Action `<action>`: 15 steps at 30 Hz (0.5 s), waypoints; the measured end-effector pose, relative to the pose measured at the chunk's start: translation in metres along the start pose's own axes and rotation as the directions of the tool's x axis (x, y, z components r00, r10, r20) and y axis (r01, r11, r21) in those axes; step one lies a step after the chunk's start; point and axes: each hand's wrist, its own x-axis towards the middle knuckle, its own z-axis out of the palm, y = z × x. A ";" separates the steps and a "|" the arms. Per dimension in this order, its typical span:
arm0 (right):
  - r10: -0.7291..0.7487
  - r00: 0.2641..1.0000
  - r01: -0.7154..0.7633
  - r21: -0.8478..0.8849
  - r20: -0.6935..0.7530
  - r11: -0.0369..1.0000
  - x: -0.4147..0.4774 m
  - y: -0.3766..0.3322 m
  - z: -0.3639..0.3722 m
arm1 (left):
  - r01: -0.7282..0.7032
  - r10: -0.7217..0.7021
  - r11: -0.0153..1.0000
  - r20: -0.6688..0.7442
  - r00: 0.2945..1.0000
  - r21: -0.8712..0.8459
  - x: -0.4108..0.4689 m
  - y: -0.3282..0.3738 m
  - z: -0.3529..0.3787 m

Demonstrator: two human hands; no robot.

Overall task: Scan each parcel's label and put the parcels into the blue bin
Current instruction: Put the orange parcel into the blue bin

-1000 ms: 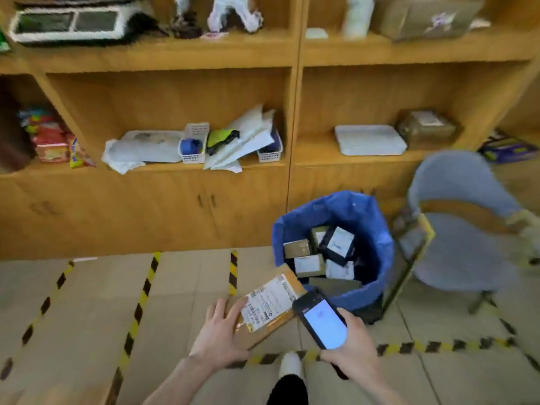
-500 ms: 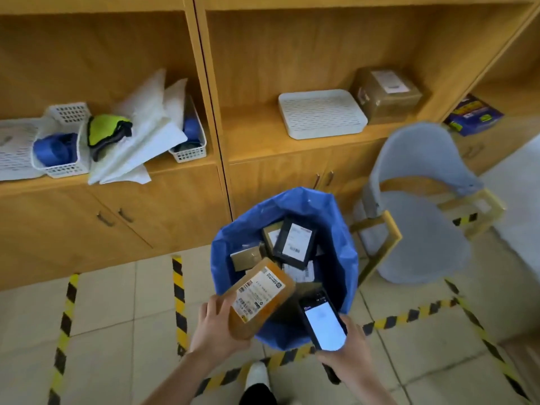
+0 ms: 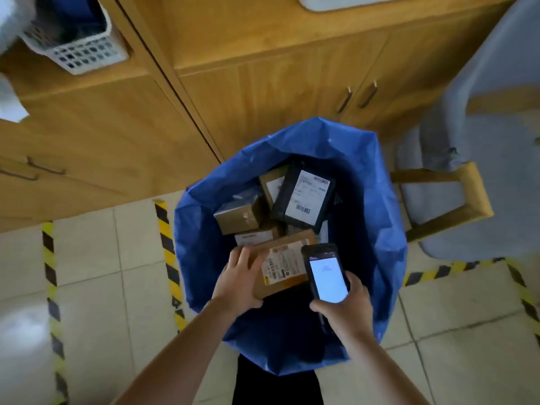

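Brown parcel [image 3: 285,264] is the one to watch, down in the mouth of the blue bin [image 3: 382,217] with its white label facing up. Sweeping from the far left: a white basket [image 3: 79,51] sits on the shelf of the wooden cabinet [image 3: 263,83], and a strip of yellow-and-black tape [image 3: 166,238] runs across the tiled floor towards the bin. Next comes the left hand [image 3: 242,283], fingers curled over the parcel's left end and gripping it firmly. The parcel hangs above the others already in there; whether it touches them, I cannot tell. Just behind it lie a brown box [image 3: 239,217] and, further right, a black parcel [image 3: 304,197] tilted up, its white label showing. On the right edge of the held parcel is the phone [image 3: 325,276], screen lit white and facing up, its top end overlapping the parcel's corner. The right hand [image 3: 347,308] wraps round the phone's lower end, fingers closed on it. Far right, a grey chair [image 3: 482,171] with wooden arms stands just beside the bin
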 end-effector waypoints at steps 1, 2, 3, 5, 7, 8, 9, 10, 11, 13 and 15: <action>0.009 1.000 -0.009 -0.011 0.005 1.000 0.007 0.005 0.002 | -0.016 0.016 1.000 0.016 1.000 0.020 0.010 0.002 0.007; 0.019 1.000 -0.019 -0.021 0.007 1.000 0.013 0.009 0.004 | -0.021 0.020 0.999 0.033 0.999 0.037 0.019 0.005 0.014; 0.030 0.999 -0.030 -0.033 0.009 0.999 0.016 0.013 0.004 | -0.019 0.016 0.998 0.058 0.998 0.060 0.025 0.007 0.019; 0.052 0.999 -0.052 -0.059 0.013 0.997 0.018 0.018 0.003 | -0.001 -0.015 0.993 0.137 0.990 0.118 0.030 0.010 0.026; 0.065 0.997 -0.062 -0.089 0.031 0.994 0.017 0.020 -0.001 | 0.037 -0.065 0.989 0.198 0.978 0.140 0.027 0.012 0.028; 0.065 0.997 -0.060 -0.104 0.045 0.993 0.016 0.019 -0.003 | 0.061 -0.087 0.990 0.210 0.974 0.127 0.024 0.012 0.027; 0.059 0.997 -0.051 -0.117 0.060 0.992 0.014 0.017 -0.004 | 0.083 -0.103 0.991 0.209 0.972 0.105 0.020 0.012 0.024; 0.049 0.996 -0.040 -0.127 0.073 0.991 0.012 0.014 -0.006 | 0.095 -0.109 0.992 0.199 0.974 0.080 0.017 0.010 0.020; 0.038 0.996 -0.026 -0.136 0.084 0.990 0.010 0.010 -0.007 | 0.098 -0.107 0.994 0.183 0.977 0.056 0.012 0.008 0.015; 0.003 0.994 0.015 -0.162 0.110 0.987 0.004 0.001 -0.009 | 0.095 -0.096 0.995 0.148 0.984 0.015 0.003 0.002 0.003; -0.031 0.990 0.056 -0.185 0.138 0.981 -0.003 -0.010 -0.011 | 0.111 -0.107 0.993 0.110 0.988 -0.026 -0.009 -0.004 -0.012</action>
